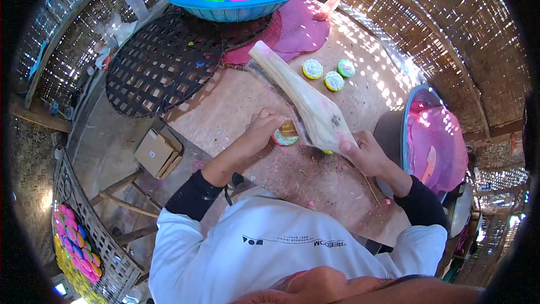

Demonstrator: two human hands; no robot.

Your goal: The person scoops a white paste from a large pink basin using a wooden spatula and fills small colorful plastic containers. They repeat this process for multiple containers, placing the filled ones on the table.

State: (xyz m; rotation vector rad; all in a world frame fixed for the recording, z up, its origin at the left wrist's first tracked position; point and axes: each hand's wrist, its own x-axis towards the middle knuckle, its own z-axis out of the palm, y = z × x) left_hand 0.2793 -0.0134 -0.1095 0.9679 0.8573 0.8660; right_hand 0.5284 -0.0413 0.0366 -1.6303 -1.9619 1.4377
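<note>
My left hand (pixel 263 128) grips a small golden-brown cylinder (pixel 288 128) over a small round cup (pixel 283 139) with a green and pink rim and pale, stringy contents. My right hand (pixel 368 154) holds the lower end of a long, pale, creased piece (pixel 306 93), possibly cloth or plastic, with pink stains and dark spots. This piece slants across the wooden tabletop (pixel 206 112), its far end up and to the left. Beneath its lower edge a bit of a yellow cup shows, mostly hidden. Further back sit three cups with white stringy tops, one of them green-rimmed (pixel 346 68).
A blue plastic basket (pixel 236 12) of colourful cups stands at the back, beside a dark woven tray (pixel 164 63) and pink sheets (pixel 301 29). To the right is a tub (pixel 407 131) with pink material. A cardboard box (pixel 155 154) lies left; a woven tray (pixel 112 257) holds more cups.
</note>
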